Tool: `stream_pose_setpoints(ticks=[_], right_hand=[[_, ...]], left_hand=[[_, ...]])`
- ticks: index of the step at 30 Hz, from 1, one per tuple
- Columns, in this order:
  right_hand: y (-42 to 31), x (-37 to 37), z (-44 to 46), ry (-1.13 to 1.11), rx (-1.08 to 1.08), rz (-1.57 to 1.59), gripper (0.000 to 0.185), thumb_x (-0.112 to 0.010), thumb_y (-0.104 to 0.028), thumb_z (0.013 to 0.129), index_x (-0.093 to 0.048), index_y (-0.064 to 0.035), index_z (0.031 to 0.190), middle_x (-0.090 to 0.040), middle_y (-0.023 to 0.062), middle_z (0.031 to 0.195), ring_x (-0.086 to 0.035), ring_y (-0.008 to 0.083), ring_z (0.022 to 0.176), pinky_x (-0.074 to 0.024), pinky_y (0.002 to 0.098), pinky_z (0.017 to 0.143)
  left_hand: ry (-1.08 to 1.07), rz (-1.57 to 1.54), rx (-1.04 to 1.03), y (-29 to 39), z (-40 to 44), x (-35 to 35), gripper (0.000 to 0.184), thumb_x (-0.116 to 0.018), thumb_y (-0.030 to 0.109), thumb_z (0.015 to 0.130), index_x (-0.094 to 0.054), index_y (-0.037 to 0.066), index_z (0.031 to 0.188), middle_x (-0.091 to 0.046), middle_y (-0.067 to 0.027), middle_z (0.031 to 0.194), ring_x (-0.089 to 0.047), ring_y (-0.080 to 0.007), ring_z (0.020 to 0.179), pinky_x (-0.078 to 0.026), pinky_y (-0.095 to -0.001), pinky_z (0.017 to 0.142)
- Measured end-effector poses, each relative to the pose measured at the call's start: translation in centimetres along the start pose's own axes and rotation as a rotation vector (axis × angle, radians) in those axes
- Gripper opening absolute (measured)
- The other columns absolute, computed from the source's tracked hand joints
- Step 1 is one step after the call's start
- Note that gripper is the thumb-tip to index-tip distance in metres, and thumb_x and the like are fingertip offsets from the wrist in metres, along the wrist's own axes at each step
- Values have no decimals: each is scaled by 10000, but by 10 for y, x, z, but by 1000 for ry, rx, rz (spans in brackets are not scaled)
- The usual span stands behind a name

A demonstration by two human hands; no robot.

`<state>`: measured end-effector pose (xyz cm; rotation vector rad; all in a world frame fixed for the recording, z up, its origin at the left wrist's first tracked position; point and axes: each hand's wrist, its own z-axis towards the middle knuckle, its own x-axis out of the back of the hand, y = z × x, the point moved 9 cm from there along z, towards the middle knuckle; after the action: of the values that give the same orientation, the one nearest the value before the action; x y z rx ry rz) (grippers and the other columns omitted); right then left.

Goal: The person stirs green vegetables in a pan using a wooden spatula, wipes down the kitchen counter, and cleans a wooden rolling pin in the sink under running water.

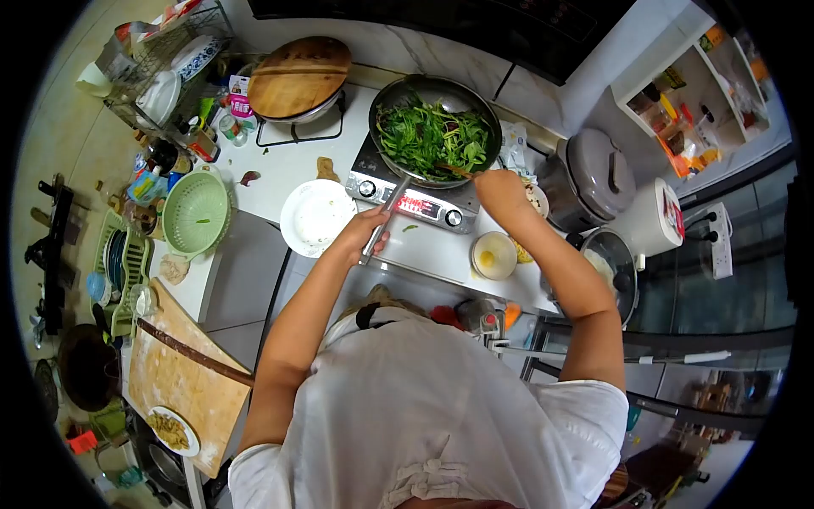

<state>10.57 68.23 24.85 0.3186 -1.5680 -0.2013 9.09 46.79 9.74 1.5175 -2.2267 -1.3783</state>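
Observation:
A dark pan (pixel 387 95) full of leafy greens (pixel 437 136) sits on a cooker (pixel 373 165) with a lit red display. My left hand (pixel 365 232) is wrapped round the pan's metal handle (pixel 392 204). At the pan's right edge, my right hand (pixel 500 197) is closed on a brown utensil (pixel 456 170) that reaches into the greens. A white plate (pixel 318 219) lies to the left of my left hand. Below my right hand stands a small bowl (pixel 493 256) with something yellow in it.
A green colander (pixel 196 212) stands at the left, near a floured wooden board (pixel 191 373). A round wooden board (pixel 298 76) covers a pot behind. At the right are a grey cooker (pixel 598 174), a white appliance (pixel 649 218) and a glass-lidded pot (pixel 623 267).

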Motion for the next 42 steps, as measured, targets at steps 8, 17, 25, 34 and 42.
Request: stream_pose_setpoints(ticks=[8,17,25,34,42], right_hand=[[0,-35,25,-9,-144,15,150,-579,-91,801,-721,-100,851,-704,109,808,-702,217,761,-554,321,615],[58,29,43,173,-272,-6,168,-558,-132,810,-718,-85,793,-695,118,744,-698,269,693,-547,366,580],[30,4,50,33,-245,102,192,-532,-119,827,-717,-76,801,-702,148,795,-702,290,747,-560,378,637],[38,-28,119,402,-305,3,294,-496,-163,879,-580,-85,1149,-580,113,878,-666,242,739,-543,333,593],[49,-88,118,118,-282,215,231,-468,-128,888,-651,-50,1005,-644,185,951,-680,342,760,-556,412,637]], left_hand=[[-28,-6,12,-1,0,-2,294,-464,246,982,-520,180,1263,-518,-17,634,-461,-107,439,-364,-245,378],[-17,-23,-10,0,1,-2,161,-490,231,971,-531,144,1100,-507,-16,626,-441,-110,429,-344,-261,379],[-13,6,-20,6,-4,-6,195,-471,239,981,-536,164,1149,-519,-18,631,-459,-110,447,-367,-250,386],[-5,-4,-2,6,-6,-7,178,-488,243,973,-525,145,1117,-522,-23,630,-458,-113,436,-368,-251,382],[-21,-3,6,2,-3,-4,140,-473,228,979,-524,138,1074,-515,-30,631,-458,-117,436,-367,-255,384]])
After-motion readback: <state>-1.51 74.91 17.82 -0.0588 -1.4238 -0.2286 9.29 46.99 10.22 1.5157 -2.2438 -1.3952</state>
